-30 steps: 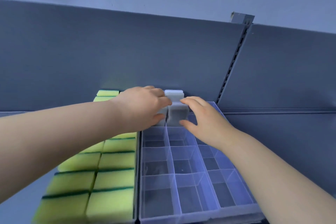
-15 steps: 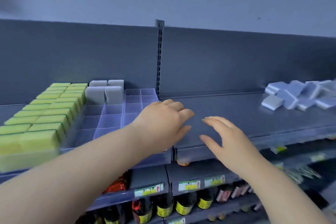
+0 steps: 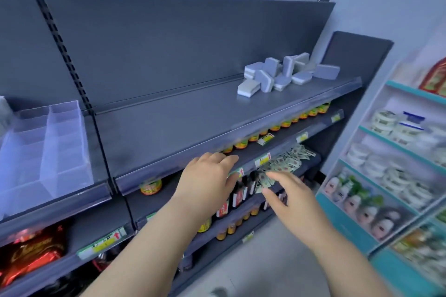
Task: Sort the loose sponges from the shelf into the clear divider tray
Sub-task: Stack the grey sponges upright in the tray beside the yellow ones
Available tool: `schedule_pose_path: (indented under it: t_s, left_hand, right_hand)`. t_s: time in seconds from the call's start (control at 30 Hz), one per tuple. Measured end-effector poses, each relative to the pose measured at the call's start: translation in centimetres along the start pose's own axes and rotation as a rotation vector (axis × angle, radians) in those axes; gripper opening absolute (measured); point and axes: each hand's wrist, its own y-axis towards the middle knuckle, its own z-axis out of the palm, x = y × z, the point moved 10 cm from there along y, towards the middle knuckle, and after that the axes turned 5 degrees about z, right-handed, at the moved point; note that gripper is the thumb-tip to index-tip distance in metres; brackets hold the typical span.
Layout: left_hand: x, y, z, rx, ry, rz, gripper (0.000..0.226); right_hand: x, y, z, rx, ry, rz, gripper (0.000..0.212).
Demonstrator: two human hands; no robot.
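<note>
left hand [image 3: 210,176] and right hand [image 3: 289,198] both empty, fingers loose, spread. grey sponges [image 3: 284,75] heaped well right of divider tray [image 3: 65,142], same shelf [image 3: 169,118]. risk: pile leaning, jumbled; hasty grab likely knocks pieces off shelf edge.

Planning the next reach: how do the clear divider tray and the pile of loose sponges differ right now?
The clear divider tray sits far left on the grey shelf; the pile of loose sponges lies far right. The tray is see-through; the sponges are opaque grey and white. The tray stands square; the sponges are jumbled, some on edge. Both rest on the same shelf.
</note>
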Motion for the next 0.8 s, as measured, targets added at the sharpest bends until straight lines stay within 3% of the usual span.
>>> schedule_pose_path:
  t_s: [0.2,0.37,0.57,0.8]
  left_hand:
    - [0.2,5.9,3.1,-0.039,-0.057,-0.024,0.043]
    - [2.7,13.5,4.6,-0.144,-0.018,-0.037,0.028]
    - [5.2,22.9,6.5,-0.115,-0.014,-0.059,0.043]
    - [4.7,30.9,9.7,-0.058,-0.005,-0.046,0.041]
  right_hand:
    - [-3.7,4.6,-0.3,0.011,-0.025,0.014,0.039]
    - [-6.0,13.2,-1.8,0.002,-0.063,-0.003,0.039]
    - [-7.9,22.9,-5.0,-0.028,-0.075,-0.023,0.038]
    - [-13.9,29.3,-7.7,-0.086,0.020,0.050,0.035]
